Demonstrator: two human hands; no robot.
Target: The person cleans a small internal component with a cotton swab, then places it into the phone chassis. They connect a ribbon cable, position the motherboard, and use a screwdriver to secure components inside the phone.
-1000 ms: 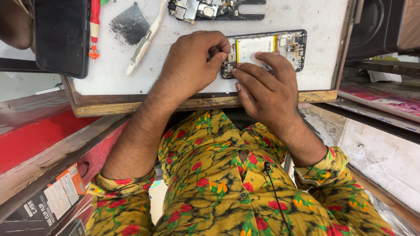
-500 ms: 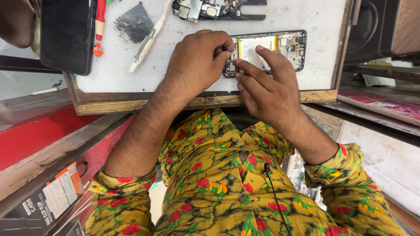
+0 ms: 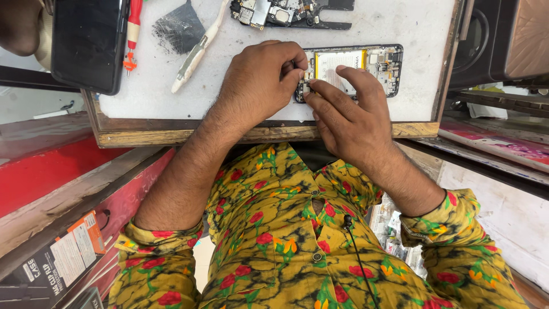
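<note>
Both hands work an opened phone [image 3: 366, 68] on the white board [image 3: 400, 23].
An orange-and-white labelled box [image 3: 66, 257] lies lower left; left hand [image 3: 257, 80] fingers pinch shut at the phone's near end, right hand [image 3: 349, 120] fingers rest spread on it.

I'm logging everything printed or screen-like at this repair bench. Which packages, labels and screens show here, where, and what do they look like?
Dark phone screen: top left of the white bench, black, glossy, blank rectangle.
Battery label: inside the opened phone, beyond the right hand and beside the left hand; white rectangle, yellow edge.
Boxes: bottom left, flat, black with white and orange labels.
Pink printed package: right shelf.
</note>
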